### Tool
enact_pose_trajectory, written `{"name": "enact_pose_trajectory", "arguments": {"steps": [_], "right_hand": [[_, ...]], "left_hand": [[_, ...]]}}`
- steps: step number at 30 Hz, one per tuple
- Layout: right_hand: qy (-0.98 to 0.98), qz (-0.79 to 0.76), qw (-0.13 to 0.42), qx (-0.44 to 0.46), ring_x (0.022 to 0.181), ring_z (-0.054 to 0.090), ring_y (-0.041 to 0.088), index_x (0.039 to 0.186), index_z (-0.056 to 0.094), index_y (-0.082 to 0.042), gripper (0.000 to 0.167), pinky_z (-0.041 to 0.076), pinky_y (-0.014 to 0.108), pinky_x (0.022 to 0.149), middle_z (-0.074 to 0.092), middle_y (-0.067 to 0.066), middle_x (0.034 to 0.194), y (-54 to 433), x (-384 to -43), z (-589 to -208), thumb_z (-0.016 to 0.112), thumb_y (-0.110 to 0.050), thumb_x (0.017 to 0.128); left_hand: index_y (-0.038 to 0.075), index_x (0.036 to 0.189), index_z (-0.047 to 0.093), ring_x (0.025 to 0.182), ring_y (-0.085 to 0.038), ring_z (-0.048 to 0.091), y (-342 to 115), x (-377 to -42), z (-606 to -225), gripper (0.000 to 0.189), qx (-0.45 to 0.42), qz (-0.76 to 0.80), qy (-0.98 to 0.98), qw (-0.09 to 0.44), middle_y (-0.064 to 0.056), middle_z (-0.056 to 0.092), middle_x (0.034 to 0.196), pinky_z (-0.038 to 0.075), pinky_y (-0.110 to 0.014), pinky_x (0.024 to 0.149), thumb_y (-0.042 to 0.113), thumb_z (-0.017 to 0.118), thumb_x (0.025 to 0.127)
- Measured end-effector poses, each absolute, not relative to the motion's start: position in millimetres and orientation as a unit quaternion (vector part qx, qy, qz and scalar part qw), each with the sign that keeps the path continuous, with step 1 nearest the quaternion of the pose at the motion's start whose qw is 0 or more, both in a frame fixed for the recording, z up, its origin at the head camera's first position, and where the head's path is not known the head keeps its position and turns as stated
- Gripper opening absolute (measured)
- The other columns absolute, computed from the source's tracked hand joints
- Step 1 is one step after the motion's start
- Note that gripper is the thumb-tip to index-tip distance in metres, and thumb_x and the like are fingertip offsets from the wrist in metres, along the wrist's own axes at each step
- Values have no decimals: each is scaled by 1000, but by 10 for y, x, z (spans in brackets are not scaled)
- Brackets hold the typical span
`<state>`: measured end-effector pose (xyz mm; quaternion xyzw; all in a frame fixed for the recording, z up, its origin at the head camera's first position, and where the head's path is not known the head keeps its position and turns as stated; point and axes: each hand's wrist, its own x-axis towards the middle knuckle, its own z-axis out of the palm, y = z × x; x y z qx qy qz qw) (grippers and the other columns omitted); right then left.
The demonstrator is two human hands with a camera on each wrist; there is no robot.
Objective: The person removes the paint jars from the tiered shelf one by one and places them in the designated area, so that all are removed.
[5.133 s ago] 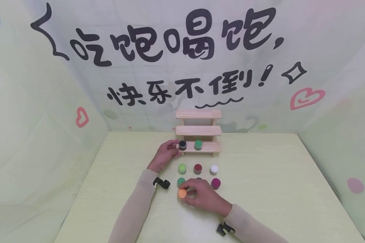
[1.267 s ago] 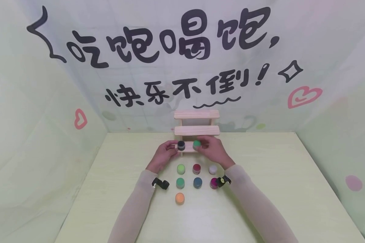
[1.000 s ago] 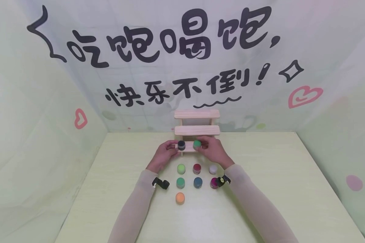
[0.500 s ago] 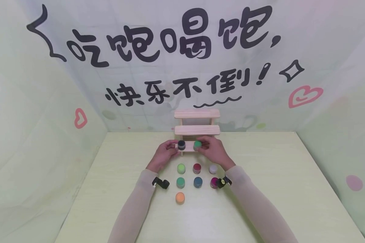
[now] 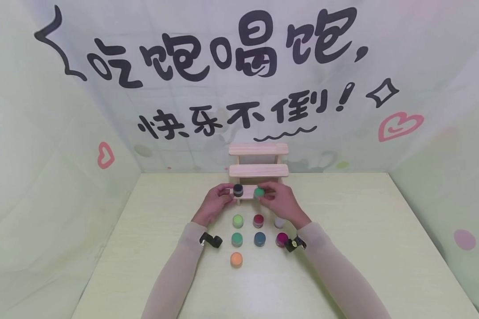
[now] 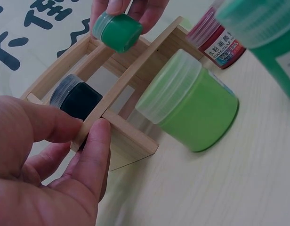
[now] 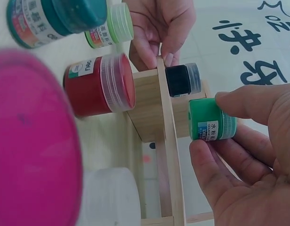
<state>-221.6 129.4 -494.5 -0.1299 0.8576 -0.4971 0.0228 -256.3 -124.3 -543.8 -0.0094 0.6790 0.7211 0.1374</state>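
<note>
A three-step wooden display rack (image 5: 259, 170) stands at the back of the table. My left hand (image 5: 213, 204) pinches the left end of its lowest step between thumb and fingers, as the left wrist view shows. Right beside those fingers, a black gouache paint jar (image 6: 76, 97) sits on that step. My right hand (image 5: 282, 200) holds a green gouache paint jar (image 7: 212, 119) between thumb and fingertips. In the right wrist view a gap shows between this jar and the step's edge. The right part of the lowest step is hidden behind my right hand in the head view.
More paint jars stand in rows before the rack: light green (image 5: 237, 220), red (image 5: 258, 220) and white (image 5: 279, 222), then teal (image 5: 237, 239), blue (image 5: 260, 239) and magenta (image 5: 281, 239). An orange jar (image 5: 236, 259) stands nearest. A printed cloth (image 5: 175, 155) hangs behind.
My right hand first set the orange jar on the table, then went to the rack and took the green jar. Just now it moved slightly nearer with that jar. My left hand stayed.
</note>
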Motion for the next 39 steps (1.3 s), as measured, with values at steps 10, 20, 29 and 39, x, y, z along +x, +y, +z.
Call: {"name": "enact_pose_trajectory", "arguments": {"steps": [10,20,29,39], "right_hand": [[852,-507,26,-132,110,73,28,134,69,-6,42,67,37,98,72,10,128,1298,-2083,-4960,77,-10,93],[843,-518,28,-139,108,74,25,135,70,-7,44,68,36,96,71,7,131,1331,-1906,-5012,78,-16,92],[834,-522,23,-175,108,73,28,128,73,-12,36,67,29,93,73,4,122,1368,-1782,-5026,80,-13,93],[826,-532,29,-185,107,74,32,128,73,-4,39,68,34,94,70,9,126,1361,-1590,-5038,82,-12,91]], "left_hand": [[3,141,62,99,-16,70,-1246,-2573,-5459,45,-10,721,679,138,-13,66,115,66,-30,98,-8,61,97],[3,140,62,99,-18,70,-1248,-2569,-5433,45,-9,721,680,136,-14,66,113,66,-29,96,-7,61,97],[3,141,61,102,-19,70,-1247,-2560,-5417,46,-11,717,683,139,-15,67,116,66,-33,100,-8,60,97],[3,141,61,102,-18,70,-1242,-2557,-5429,46,-10,714,687,136,-17,67,119,66,-32,99,-8,60,97]]}}
